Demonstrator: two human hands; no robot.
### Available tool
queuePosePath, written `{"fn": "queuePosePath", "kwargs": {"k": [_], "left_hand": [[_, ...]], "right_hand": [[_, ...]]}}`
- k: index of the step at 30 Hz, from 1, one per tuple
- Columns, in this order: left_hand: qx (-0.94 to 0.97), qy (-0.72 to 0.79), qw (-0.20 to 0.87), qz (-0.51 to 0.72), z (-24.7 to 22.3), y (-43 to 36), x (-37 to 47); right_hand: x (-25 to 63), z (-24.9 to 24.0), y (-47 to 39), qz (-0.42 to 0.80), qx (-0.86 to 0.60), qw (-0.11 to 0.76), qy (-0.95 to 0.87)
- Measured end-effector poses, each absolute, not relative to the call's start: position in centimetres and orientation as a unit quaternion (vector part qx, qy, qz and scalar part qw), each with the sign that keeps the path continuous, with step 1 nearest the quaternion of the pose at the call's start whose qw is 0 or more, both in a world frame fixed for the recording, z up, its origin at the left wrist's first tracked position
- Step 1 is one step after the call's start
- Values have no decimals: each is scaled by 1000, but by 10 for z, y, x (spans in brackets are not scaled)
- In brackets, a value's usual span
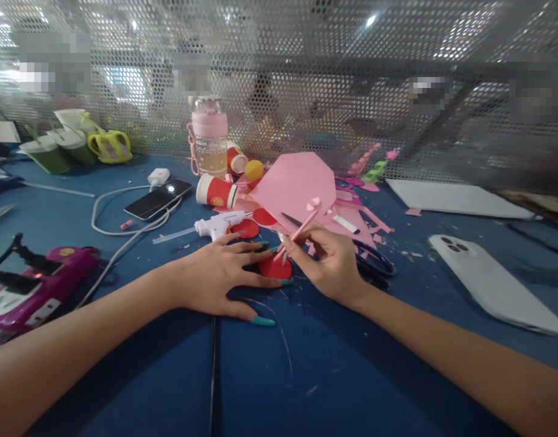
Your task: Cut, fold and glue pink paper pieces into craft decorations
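My left hand (227, 273) lies with spread fingers at the middle of the blue table, its fingertips on the left part of a red disc (279, 270). Pinched in my right hand (329, 258) is a slim pink pen (301, 229) with a small pink ornament on its top end. The pen slants down to the left, its lower end over the red disc; whether it touches is too small to tell. Just beyond my left hand are a white glue gun (219, 224) and another red disc (247, 229).
Pink paper (301, 182), dark blue scissors (374, 261) and scraps lie behind my right hand. A red paper cup (216, 192) and a bottle (209, 139) stand farther back. Phones (158, 199) (492, 279) lie on both sides, with a purple power strip (42, 282) at left.
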State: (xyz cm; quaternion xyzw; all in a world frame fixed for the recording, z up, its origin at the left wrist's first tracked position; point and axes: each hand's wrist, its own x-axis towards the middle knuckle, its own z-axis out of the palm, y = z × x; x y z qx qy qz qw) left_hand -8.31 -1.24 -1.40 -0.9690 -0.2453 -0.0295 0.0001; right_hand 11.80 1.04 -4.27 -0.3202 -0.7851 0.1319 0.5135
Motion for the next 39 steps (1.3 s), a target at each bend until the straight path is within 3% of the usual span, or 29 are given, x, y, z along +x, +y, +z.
{"fn": "queuePosePath", "kwargs": {"k": [5, 12, 18, 24, 30, 39], "left_hand": [[-970, -242, 3, -28, -14, -12, -83], [-970, -242, 3, -26, -14, -11, -83], [-970, -241, 1, -23, -14, -11, -83], [-969, -246, -1, -24, -14, -12, -83], [-970, -242, 1, -20, -14, -11, -84], [-969, -245, 4, -19, -14, -11, -83]], "right_hand": [[118, -42, 11, 119, -316, 474, -813], [118, -42, 9, 109, -300, 511, -798], [117, -41, 10, 114, -316, 470, -816], [119, -42, 9, 114, -296, 510, -799], [117, -40, 10, 106, -305, 476, -818], [117, -40, 9, 87, -302, 513, -799]]}}
